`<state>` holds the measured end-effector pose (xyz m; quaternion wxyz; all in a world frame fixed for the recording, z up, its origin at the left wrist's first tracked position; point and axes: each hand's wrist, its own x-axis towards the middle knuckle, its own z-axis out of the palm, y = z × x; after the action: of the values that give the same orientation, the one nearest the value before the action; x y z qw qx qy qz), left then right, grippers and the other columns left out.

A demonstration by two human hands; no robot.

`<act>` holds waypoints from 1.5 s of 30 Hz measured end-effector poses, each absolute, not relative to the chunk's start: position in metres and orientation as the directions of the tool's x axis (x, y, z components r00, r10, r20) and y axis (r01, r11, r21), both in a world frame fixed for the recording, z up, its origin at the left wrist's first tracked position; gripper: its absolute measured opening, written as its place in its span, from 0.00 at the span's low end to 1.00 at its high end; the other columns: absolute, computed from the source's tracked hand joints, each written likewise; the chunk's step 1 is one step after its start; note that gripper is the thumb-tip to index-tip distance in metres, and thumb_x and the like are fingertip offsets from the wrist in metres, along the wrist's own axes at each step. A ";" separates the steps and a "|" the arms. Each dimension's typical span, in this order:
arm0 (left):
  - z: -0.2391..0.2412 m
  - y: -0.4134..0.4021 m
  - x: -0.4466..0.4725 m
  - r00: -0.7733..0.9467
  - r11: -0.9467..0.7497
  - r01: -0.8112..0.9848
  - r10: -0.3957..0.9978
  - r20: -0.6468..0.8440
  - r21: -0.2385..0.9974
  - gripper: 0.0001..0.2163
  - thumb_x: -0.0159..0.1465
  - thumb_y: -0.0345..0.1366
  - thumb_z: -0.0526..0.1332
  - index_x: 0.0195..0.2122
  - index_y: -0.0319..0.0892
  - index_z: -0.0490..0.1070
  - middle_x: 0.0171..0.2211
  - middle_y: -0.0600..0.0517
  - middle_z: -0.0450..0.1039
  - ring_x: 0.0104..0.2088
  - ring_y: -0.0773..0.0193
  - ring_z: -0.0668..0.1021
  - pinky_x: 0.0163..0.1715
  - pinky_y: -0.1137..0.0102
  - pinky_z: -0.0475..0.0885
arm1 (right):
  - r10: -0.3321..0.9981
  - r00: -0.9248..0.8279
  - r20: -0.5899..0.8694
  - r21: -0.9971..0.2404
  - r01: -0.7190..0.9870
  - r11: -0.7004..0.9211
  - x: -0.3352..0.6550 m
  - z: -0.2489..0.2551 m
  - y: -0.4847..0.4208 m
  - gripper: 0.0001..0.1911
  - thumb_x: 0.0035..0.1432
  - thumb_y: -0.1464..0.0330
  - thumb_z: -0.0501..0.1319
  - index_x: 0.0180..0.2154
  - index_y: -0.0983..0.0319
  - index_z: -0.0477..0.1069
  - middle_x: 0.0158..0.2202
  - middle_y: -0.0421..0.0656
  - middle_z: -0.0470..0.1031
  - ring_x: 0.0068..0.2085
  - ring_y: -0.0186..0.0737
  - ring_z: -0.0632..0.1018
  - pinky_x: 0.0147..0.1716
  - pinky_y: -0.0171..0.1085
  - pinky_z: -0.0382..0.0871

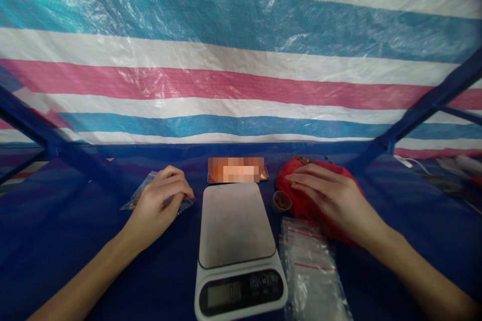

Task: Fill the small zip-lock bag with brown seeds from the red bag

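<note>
Left hand (160,200) closed, pinching small clear plastic zip bag (145,194) on blue worktop (94,261), left of white digital kitchen scale (238,246). Bag likely light, limp, slippery; hold by top edge. Right hand (327,193) flat, fingers open, resting on soft red cloth pouch (305,200).

The scale (237,225) sits between a small bag (150,193) (left) and a pouch (312,195) (right), cup (281,202) between.
</note>
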<state>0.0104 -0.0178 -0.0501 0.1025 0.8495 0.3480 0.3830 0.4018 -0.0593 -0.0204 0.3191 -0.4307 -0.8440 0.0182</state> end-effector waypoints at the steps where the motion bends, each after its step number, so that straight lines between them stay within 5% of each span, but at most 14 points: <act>1: -0.050 -0.018 0.011 0.466 -0.739 0.513 0.667 0.581 0.436 0.15 0.71 0.24 0.55 0.32 0.45 0.78 0.31 0.54 0.78 0.40 0.62 0.75 0.42 0.67 0.70 | 0.728 -0.442 0.525 -0.311 0.696 0.647 0.395 -0.025 -0.060 0.14 0.74 0.73 0.58 0.49 0.58 0.82 0.47 0.46 0.84 0.47 0.45 0.85 0.48 0.40 0.82; 6: -0.050 -0.018 0.011 0.474 -0.745 0.518 0.659 0.584 0.420 0.15 0.71 0.24 0.55 0.31 0.44 0.77 0.31 0.54 0.78 0.41 0.62 0.74 0.43 0.67 0.70 | 0.717 -0.470 0.514 -0.365 0.637 0.679 0.380 -0.041 -0.061 0.12 0.73 0.75 0.60 0.48 0.61 0.82 0.43 0.46 0.83 0.41 0.41 0.84 0.40 0.36 0.80; 13: -0.052 -0.018 0.010 0.479 -0.745 0.517 0.660 0.579 0.421 0.15 0.71 0.24 0.56 0.31 0.45 0.77 0.31 0.54 0.79 0.41 0.62 0.75 0.42 0.67 0.70 | 0.668 -0.497 0.553 -0.308 0.623 0.719 0.382 -0.043 -0.066 0.16 0.72 0.78 0.60 0.56 0.61 0.80 0.49 0.48 0.81 0.47 0.42 0.83 0.47 0.37 0.79; 22: -0.050 -0.021 0.012 0.469 -0.729 0.538 0.676 0.568 0.424 0.15 0.71 0.24 0.55 0.31 0.45 0.77 0.31 0.54 0.79 0.41 0.62 0.75 0.42 0.68 0.72 | 0.749 -0.444 0.492 -0.524 0.536 0.662 0.375 -0.048 -0.068 0.12 0.70 0.77 0.63 0.48 0.58 0.82 0.42 0.43 0.82 0.40 0.36 0.83 0.39 0.29 0.79; 45: -0.047 -0.025 0.014 0.472 -0.730 0.557 0.671 0.572 0.397 0.15 0.72 0.26 0.55 0.32 0.46 0.77 0.32 0.54 0.79 0.41 0.61 0.76 0.42 0.67 0.72 | 0.716 -0.442 0.541 -0.422 0.594 0.685 0.381 -0.037 -0.067 0.10 0.69 0.74 0.66 0.48 0.58 0.82 0.43 0.45 0.81 0.44 0.41 0.82 0.43 0.37 0.79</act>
<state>0.0138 -0.0246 -0.0474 0.0776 0.8544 0.3593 0.3674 0.3809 -0.0673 -0.0373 0.3590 -0.3876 -0.8448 0.0848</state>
